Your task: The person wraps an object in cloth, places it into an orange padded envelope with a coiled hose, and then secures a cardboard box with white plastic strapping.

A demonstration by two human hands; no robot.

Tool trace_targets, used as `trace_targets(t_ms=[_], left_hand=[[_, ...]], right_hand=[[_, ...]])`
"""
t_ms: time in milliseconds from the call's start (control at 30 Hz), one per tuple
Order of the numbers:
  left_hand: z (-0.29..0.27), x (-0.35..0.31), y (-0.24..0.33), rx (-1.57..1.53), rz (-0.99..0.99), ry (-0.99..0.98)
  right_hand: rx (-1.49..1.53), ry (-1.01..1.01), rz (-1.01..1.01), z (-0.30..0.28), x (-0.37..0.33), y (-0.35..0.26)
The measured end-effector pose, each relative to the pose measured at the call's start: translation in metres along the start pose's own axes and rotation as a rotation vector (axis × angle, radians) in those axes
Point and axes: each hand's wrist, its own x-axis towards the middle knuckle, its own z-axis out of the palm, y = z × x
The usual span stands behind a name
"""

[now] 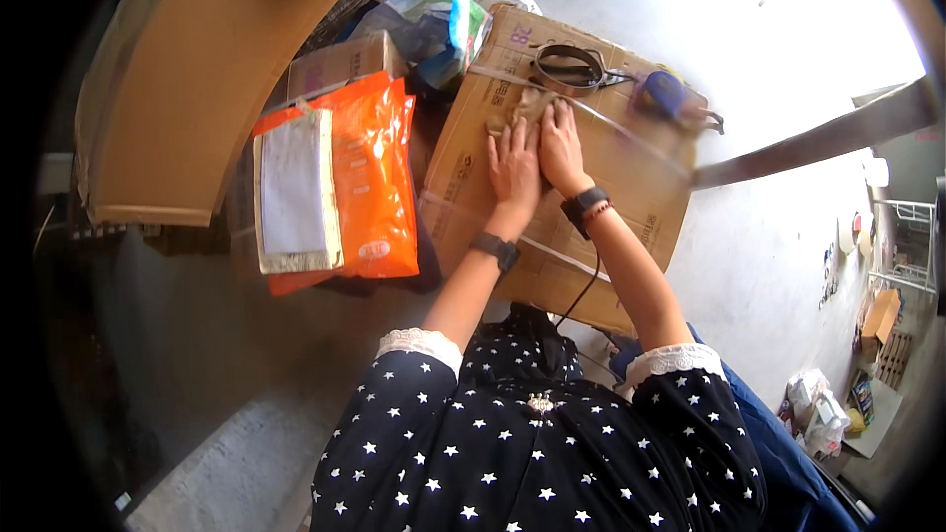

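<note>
A large cardboard box [631, 202] with pale straps across its top lies in front of me. My left hand [515, 167] rests flat on it, palm down, with its fingers stretched out. Beside it, touching or nearly so, my right hand [564, 148] lies flat too, fingers straight and close together. Just beyond the fingertips is a crumpled light-brown patch [529, 106], tape or paper; I cannot tell which. Farther up stands a brown ring-shaped thing [570, 69], like a tape roll. Right of it is a blurred blue, round-bodied thing [664, 94] with purple and yellow parts.
On the left, an orange plastic package [379, 182] lies with a white-and-cream flat bundle [298, 192] on it, near a smaller box [345, 64]. A big cardboard piece [197, 79] rises at upper left. A blue-green-white bag [443, 30] sits behind. A dark bar [818, 138] reaches in from the right.
</note>
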Motion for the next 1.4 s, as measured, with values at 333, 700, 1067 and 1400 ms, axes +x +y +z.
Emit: trace_targets(t_ms=[333, 700, 1067, 1400], left_hand=[[-0.052, -0.037, -0.062, 0.029, -0.447, 0.07], [-0.034, -0.089, -0.048, 0.275, -0.28, 0.028], [-0.038, -0.124, 0.024, 0.267, -0.105, -0.137], [-0.009, -0.151, 0.115, 0.212, 0.203, -0.226]], right_hand=[[0.215, -0.297, -0.319, 0.061, 0.003, -0.084], [0.172, -0.342, -0.18, 0.017, -0.056, -0.086], [0.162, -0.277, -0.02, -0.035, -0.124, -0.042], [0.165, -0.015, 0.158, -0.104, -0.196, 0.026]])
